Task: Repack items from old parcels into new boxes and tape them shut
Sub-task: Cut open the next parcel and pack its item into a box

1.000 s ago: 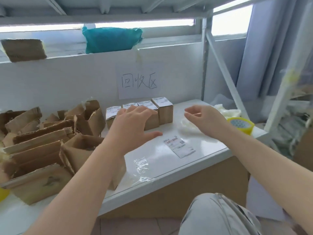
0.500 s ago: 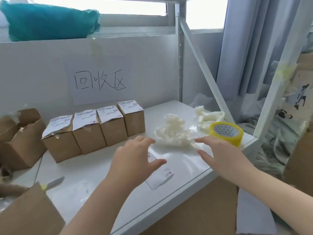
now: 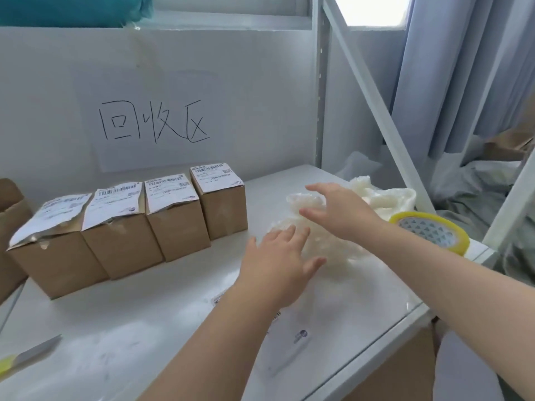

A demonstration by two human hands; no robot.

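Left grip (image 3: 278, 264) is spread, fingers straight and apart, thumb out toward three o'clock, holding nothing. Its fingertips reach the near edge of a crumpled heap of white plastic wrap (image 3: 341, 254) on the white counter (image 3: 144, 328). Right grip (image 3: 338, 212) is also apart, fingers straight and pointing to nine o'clock, held over the top of the same heap. Whether either one touches the plastic I cannot tell.

A white sheet (image 3: 162, 120) on the wall at twelve o'clock carries three hand-drawn black characters, 回收区. Four brown cardboard boxes (image 3: 176, 227) stand upright in one row, side against side, running from eight o'clock up to eleven o'clock of the left grip. Each has one white shipping label over its top with a barcode; the smaller print is too fine to read. One loose label (image 3: 292, 340) lies flat on the counter at six o'clock of the left grip, with a small blue mark that cannot be read.

One roll of tape (image 3: 431, 231) with a yellow edge lies flat at three o'clock, near the counter's right rim. A second lump of white plastic (image 3: 388, 195) sits at one o'clock, just behind the right grip. One cutter (image 3: 26, 357) with a yellow handle lies at seven o'clock, by the left edge of the view. One more cardboard box (image 3: 8, 209) shows at nine o'clock, cut off by the frame.
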